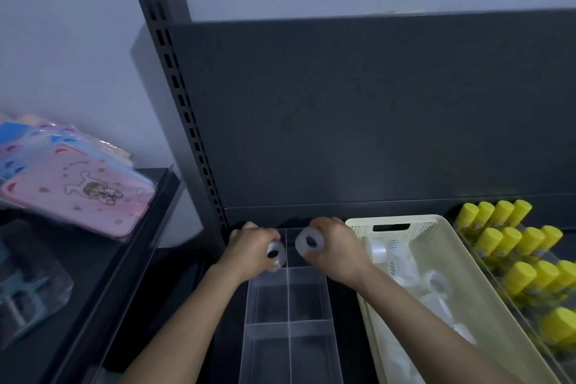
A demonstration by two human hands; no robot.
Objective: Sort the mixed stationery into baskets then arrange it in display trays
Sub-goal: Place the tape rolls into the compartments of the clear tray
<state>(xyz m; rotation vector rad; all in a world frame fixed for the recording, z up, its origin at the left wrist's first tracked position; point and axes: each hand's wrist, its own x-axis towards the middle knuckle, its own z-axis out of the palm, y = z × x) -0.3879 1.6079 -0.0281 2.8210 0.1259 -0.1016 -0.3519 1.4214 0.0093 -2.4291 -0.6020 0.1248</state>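
Note:
A clear plastic display tray [288, 326] with divided compartments lies on the dark shelf in front of me. Its nearer compartments hold nothing. My left hand [249, 248] grips a roll of clear tape [276, 254] over the tray's far left compartment. My right hand [335, 248] grips a second roll of clear tape [310, 241] over the far right compartment. Right of the tray stands a cream basket [486, 296] holding several more tape rolls [436, 285].
A clear tray of yellow-capped glue sticks [517, 259] stands at the far right. The shelf's dark back panel [358, 109] rises just behind the trays. On a lower shelf at left lie pink and blue packaged cases [78, 190] and a teal item [21, 309].

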